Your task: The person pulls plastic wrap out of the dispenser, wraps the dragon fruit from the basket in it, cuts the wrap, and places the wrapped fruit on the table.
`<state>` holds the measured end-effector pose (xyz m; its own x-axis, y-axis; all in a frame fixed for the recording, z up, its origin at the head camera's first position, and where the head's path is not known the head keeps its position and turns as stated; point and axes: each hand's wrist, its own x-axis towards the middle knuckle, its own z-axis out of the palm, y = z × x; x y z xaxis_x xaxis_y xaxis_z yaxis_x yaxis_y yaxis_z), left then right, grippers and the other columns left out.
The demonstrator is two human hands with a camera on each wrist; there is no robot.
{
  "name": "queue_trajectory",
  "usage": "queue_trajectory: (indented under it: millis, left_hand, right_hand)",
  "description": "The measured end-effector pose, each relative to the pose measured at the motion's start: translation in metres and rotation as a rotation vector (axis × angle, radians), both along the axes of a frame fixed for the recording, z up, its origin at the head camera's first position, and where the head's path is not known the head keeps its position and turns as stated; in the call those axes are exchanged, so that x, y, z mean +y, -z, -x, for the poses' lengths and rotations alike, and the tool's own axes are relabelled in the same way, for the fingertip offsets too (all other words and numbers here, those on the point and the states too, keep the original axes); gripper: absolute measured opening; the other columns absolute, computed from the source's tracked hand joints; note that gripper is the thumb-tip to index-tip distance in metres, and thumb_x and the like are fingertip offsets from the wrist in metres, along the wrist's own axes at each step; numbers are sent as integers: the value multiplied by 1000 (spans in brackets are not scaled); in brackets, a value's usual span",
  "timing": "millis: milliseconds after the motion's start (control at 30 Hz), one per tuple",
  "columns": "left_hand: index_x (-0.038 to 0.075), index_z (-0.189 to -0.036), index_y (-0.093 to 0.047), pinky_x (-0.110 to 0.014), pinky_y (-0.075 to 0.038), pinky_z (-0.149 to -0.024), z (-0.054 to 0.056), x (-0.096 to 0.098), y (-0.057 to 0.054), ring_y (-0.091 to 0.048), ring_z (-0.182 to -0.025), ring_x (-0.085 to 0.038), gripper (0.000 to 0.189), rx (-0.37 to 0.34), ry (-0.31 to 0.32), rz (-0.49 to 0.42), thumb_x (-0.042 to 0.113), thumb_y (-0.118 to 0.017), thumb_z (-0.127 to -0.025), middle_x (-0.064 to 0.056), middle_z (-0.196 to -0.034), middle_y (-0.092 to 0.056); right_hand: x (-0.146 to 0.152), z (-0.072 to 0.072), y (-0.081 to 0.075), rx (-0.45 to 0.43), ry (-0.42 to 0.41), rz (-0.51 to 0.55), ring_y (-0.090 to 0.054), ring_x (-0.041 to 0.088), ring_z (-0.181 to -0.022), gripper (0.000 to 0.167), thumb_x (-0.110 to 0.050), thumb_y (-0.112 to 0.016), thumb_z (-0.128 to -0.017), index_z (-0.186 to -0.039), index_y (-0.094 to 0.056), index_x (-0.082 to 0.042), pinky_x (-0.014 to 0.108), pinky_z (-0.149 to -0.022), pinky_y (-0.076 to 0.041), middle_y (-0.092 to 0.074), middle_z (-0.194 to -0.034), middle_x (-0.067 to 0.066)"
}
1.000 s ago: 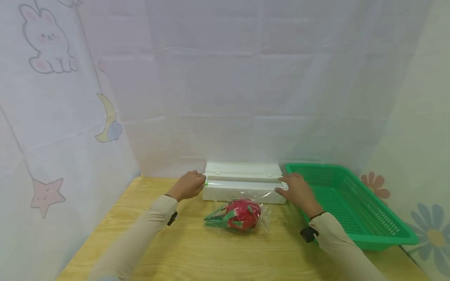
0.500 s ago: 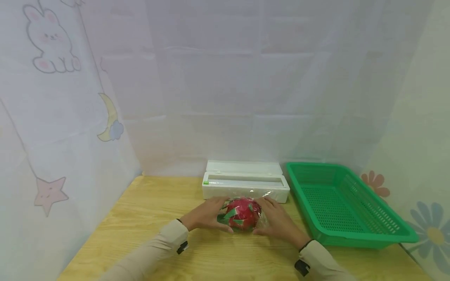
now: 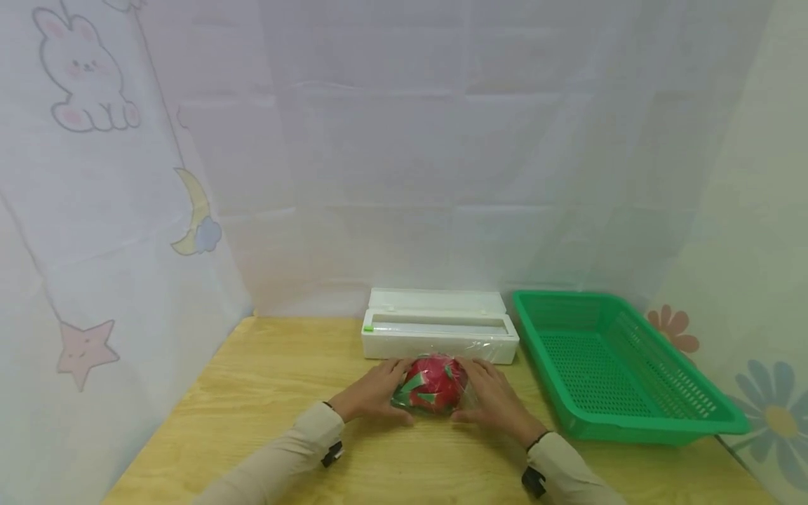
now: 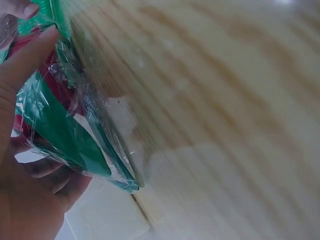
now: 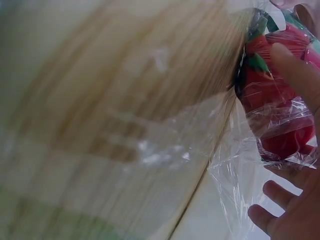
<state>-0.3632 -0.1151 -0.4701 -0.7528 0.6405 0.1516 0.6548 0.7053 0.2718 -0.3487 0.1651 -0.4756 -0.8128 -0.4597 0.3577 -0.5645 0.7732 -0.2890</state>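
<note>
A red dragon fruit [image 3: 435, 386] with green scales lies on the wooden table, wrapped in clear cling film. From its left side my left hand [image 3: 374, 394] holds it, thumb along the near face and fingers behind. My right hand [image 3: 495, 403] holds the other end the same way. In the left wrist view, film is creased over the long green leaf tips [image 4: 70, 130]. Loose film [image 5: 225, 155] spreads beyond the fruit's red end in the right wrist view. Just behind the fruit stands a white cling film dispenser [image 3: 435, 346], its lid raised.
To the right sits a green perforated plastic basket [image 3: 650, 426], close to the dispenser's right end. The wooden table [image 3: 278, 372] meets a pale cloth backdrop [image 3: 404, 252] at its back. Patterned cloth walls hang at both sides.
Both hands have left the dispenser's ends and come down and inward onto the wrapped dragon fruit. Over the last half second they have closed in slightly around it.
</note>
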Motion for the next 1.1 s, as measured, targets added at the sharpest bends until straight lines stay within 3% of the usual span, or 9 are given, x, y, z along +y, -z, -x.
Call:
queue_trajectory:
  millis: [267, 433, 567, 667, 867, 1000, 1100]
  left_hand:
    - [9, -158, -21, -49, -41, -106, 3, -4, 3, -45, -131, -29, 117, 4, 3, 12, 57, -84, -73, -12, -146, -41]
    - [9, -157, -23, -53, -42, -103, 5, -7, 2, -49, -126, -30, 104, 8, 27, 12, 34, -86, -79, -12, -143, -44]
    - [6, -156, -25, -46, -45, -103, 6, -7, 2, -51, -122, -29, 97, 5, 61, -10, 14, -83, -79, -14, -140, -45]
    - [5, -156, -24, -42, -45, -103, 7, -7, 2, -50, -124, -28, 97, -11, 81, -27, 9, -81, -78, -15, -141, -43]
    - [8, -157, -26, -37, -46, -102, 7, -9, 3, -50, -122, -23, 99, -72, 123, -78, 14, -84, -77, -12, -138, -44]
    - [14, -158, -27, -35, -46, -101, 5, -13, 2, -50, -117, -17, 98, -162, 111, -103, 22, -83, -77, -7, -132, -47]
    - [15, -157, -30, -35, -44, -102, 4, -16, -1, -49, -119, -15, 95, -217, 105, -114, 28, -80, -78, -6, -135, -48]
  right_hand:
    - [-4, 2, -3, -9, 26, 44, -47, 35, -126, 100, -28, -96, -65, -146, -44, -2, 56, -105, -39, -57, -135, 15]
    - [-4, 2, -4, -19, 41, 46, -48, 33, -124, 97, -26, -95, -65, -145, -45, -3, 53, -103, -42, -58, -134, 14]
    - [-4, 0, -5, -8, 42, 42, -50, 33, -121, 95, -26, -95, -65, -143, -46, -2, 52, -100, -45, -60, -132, 14]
    - [-3, 0, -5, 4, 36, 32, -51, 31, -119, 94, -26, -95, -66, -143, -47, -2, 51, -99, -47, -61, -130, 14]
    - [2, 0, -7, -15, -22, 44, -51, 30, -118, 88, -29, -93, -68, -140, -50, -2, 53, -104, -42, -61, -130, 13]
    - [7, -2, -9, -74, -79, 97, -49, 33, -122, 85, -36, -91, -70, -139, -53, -4, 60, -106, -38, -60, -134, 13]
    - [10, -4, -9, -142, -91, 130, -49, 34, -123, 86, -44, -87, -73, -140, -52, -5, 60, -102, -42, -60, -135, 14]
